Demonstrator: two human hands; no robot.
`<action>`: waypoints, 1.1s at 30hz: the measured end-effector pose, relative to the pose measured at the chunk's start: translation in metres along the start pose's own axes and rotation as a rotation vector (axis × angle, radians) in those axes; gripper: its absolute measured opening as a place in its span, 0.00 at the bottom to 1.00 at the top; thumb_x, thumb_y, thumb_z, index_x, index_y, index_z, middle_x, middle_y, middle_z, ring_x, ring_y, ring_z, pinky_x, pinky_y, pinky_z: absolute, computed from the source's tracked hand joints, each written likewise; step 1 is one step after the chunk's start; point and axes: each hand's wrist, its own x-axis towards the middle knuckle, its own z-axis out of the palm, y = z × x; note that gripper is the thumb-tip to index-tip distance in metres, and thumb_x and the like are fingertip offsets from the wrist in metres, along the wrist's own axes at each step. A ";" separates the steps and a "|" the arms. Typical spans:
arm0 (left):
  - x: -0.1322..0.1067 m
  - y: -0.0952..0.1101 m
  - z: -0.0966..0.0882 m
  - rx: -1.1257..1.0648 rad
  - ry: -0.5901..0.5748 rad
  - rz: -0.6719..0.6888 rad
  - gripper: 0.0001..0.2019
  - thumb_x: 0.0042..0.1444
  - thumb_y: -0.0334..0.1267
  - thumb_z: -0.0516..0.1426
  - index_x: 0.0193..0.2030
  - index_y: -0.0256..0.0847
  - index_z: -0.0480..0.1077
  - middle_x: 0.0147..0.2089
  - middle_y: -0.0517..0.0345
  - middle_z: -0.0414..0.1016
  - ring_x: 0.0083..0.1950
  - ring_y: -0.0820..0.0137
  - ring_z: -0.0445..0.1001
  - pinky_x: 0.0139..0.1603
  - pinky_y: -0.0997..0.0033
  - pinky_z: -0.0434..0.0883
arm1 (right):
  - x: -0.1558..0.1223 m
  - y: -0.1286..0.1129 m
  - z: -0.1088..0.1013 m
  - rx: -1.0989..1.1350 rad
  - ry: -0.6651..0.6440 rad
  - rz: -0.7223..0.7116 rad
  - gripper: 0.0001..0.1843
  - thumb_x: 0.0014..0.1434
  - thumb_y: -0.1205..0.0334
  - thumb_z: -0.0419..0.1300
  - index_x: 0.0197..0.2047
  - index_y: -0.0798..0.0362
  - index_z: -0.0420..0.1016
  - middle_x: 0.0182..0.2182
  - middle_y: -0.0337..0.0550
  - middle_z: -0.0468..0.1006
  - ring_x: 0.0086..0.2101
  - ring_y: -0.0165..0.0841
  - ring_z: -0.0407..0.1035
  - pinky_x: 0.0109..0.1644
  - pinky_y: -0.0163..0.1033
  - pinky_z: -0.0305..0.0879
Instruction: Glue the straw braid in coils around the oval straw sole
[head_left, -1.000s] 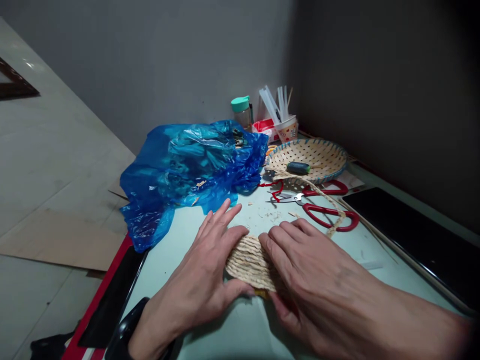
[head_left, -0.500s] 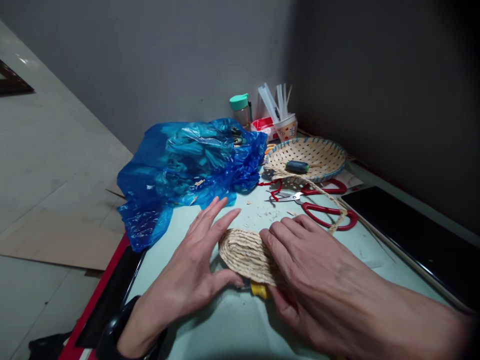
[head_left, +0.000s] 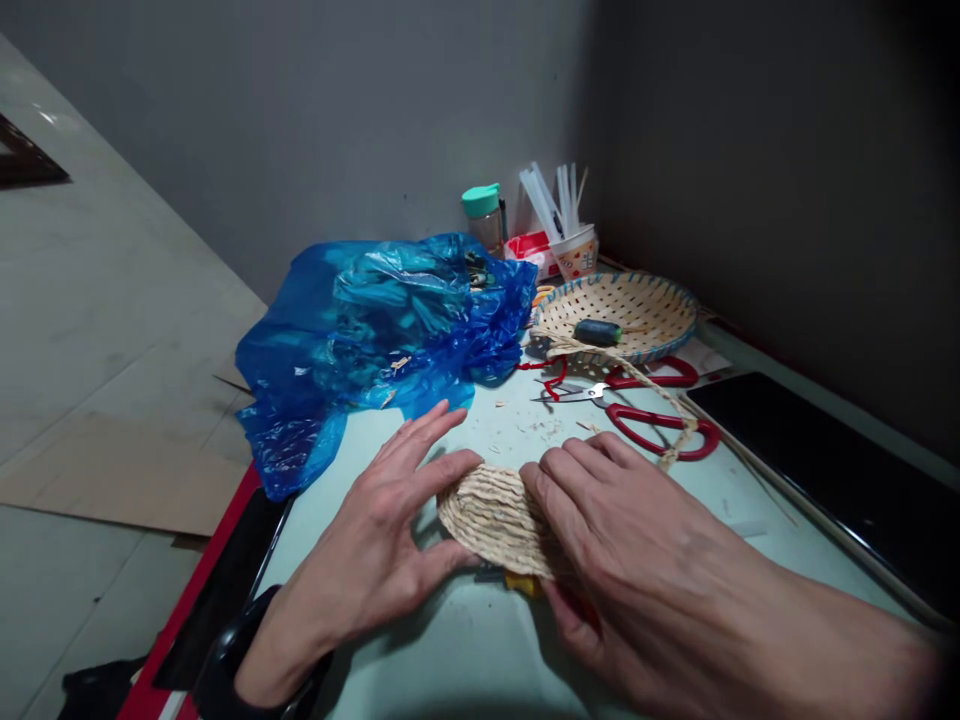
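Note:
A small oval mat of coiled, braided straw (head_left: 499, 515) lies between my two hands, low over the table. My left hand (head_left: 390, 510) has its index finger on the mat's far edge and its thumb on the near edge, taking the left end between them. The other left fingers stretch forward. My right hand (head_left: 630, 545) is closed over the mat's right end, fingers curled on top and hiding that part. Under the mat shows a yellow piece (head_left: 523, 584) of something, mostly hidden. A straw braid (head_left: 651, 385) runs beyond my right hand toward the basket.
Red-handled scissors (head_left: 660, 432) lie open beyond my right hand. Behind are a woven basket (head_left: 660, 305) holding a dark thread spool (head_left: 598, 332), a paper cup (head_left: 576, 255) of clear sticks, and a teal-lidded jar (head_left: 482, 220). A blue plastic bag (head_left: 360, 320) sits left; a black phone-like slab (head_left: 817, 470) right.
My left index finger has come down onto the mat's far edge, and the thumb has drawn in at the near edge. My right hand keeps its hold in nearly the same spot.

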 end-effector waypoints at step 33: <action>0.002 -0.015 0.006 -0.039 0.073 -0.067 0.31 0.58 0.54 0.66 0.65 0.43 0.72 0.74 0.38 0.67 0.75 0.45 0.64 0.72 0.33 0.63 | 0.005 0.009 -0.001 -0.068 0.013 -0.010 0.11 0.51 0.56 0.59 0.35 0.53 0.73 0.31 0.44 0.67 0.33 0.39 0.56 0.43 0.45 0.47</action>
